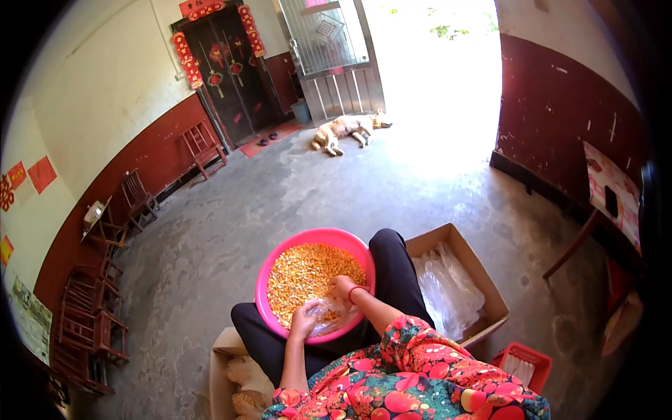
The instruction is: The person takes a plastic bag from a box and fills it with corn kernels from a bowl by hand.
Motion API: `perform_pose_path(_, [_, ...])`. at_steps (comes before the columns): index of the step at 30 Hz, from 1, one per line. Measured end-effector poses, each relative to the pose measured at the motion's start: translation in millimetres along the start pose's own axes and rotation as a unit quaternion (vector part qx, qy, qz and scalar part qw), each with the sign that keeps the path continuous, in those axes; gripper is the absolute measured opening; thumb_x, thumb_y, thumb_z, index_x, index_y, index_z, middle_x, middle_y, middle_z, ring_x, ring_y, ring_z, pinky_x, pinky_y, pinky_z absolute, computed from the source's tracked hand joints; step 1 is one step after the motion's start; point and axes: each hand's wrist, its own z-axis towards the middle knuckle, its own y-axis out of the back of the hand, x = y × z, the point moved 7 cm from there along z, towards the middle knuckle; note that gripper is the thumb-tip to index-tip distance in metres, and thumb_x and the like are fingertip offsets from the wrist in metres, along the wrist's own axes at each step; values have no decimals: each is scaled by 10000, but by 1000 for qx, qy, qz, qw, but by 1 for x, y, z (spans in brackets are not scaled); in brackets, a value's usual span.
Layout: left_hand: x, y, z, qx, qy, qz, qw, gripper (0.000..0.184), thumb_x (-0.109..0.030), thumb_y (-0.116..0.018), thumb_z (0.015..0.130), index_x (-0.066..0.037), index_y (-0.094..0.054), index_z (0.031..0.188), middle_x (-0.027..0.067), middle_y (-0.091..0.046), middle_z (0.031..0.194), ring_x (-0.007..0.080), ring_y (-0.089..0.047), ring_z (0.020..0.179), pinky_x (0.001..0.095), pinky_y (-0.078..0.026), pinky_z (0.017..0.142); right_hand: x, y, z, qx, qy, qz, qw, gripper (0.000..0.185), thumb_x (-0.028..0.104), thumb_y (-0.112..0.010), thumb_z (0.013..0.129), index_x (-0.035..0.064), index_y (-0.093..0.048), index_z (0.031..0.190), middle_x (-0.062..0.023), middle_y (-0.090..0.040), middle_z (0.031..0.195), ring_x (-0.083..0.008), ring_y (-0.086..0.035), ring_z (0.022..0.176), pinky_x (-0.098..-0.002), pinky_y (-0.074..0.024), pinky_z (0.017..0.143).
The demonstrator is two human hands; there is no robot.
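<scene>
Left grip (302,321) holding the clear bag (329,318) at its left side; right grip (343,288) beside it, hold unclear.

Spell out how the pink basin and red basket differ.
The basin is round and pink; the basket is rectangular and red. The basin looks clearly larger than the basket. The basin holds yellow-orange kernels; the basket, whitish contents too unclear to identify. Both are open-topped.

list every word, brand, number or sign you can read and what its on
None can be read for certain.
Red strips beside the dark door: characters too small.
Red banner above it: too small.
Red paper on the left wall: blurred.
Poster lower left: too small.
</scene>
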Motion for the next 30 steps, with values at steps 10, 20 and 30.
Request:
perform_pose_path(10, [-6,8,-2,-58,-33,63,996,424,16,-419,647,38,-545,1050,167,-584,1011,219,-549,975,279,-391,869,24,39,-18,46,-59,643,762,97,149,-570,777,65,-556,823,-45,-562,761,-153,-563,692,-288,-489,609])
perform_pose_path(20, [-12,8,-5,-53,-2,104,993,346,27,-477,689,54,-547,1027,187,-581,998,226,-564,941,281,-416,836,96,56,-60,232,64,703,669,220,129,-468,854,-6,-517,1019,-91,-550,987,-184,-546,916,-320,-443,846])
perform_pose_path(30, [7,12,-3,-79,54,90,991,332,41,-412,681,-7,-591,957,153,-617,872,238,-594,847,303,-440,754,93,15,-75,277,76,474,832,188,136,-480,843,4,-546,959,-41,-576,889,-118,-550,840,-232,-453,733])
